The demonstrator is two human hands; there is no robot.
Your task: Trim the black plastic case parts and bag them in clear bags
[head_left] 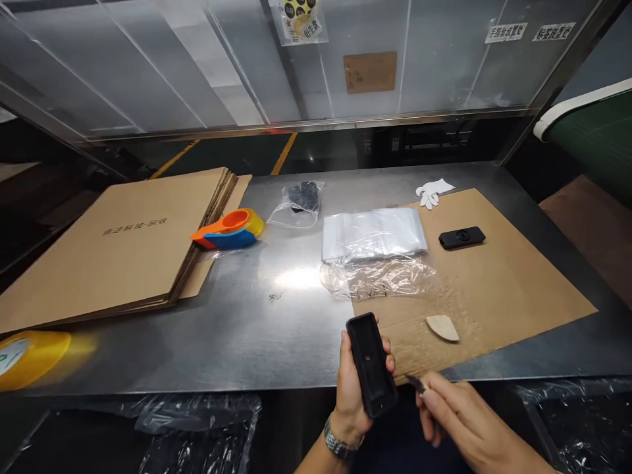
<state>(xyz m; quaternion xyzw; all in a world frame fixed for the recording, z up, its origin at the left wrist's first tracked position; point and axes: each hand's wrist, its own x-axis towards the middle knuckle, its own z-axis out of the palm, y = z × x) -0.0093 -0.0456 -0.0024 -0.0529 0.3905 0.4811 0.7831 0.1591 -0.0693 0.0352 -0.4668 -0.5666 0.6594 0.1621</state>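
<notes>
My left hand (351, 388) is wrapped around a black rectangular case (371, 365), tilted with its hollow inside facing me. A small hole shows near the middle of its floor. Close by on the right, my right hand (457, 411) pinches a small dark blade-like piece (416, 383) between thumb and fingers, apart from the case; its exact kind is unclear. On the cardboard sheet beyond lie a pale wedge-shaped piece (443, 328) and a black oblong part (462, 237) with a round feature in its middle.
A cardboard sheet (523, 270) covers the right of the metal table (276, 342). Clear plastic bags (374, 235) lie mid-table, a white glove (434, 192) behind. Flattened cartons (123, 237), a tape dispenser (230, 230) and a yellow tape roll (37, 355) occupy the left. Plastic-lined bins flank me below.
</notes>
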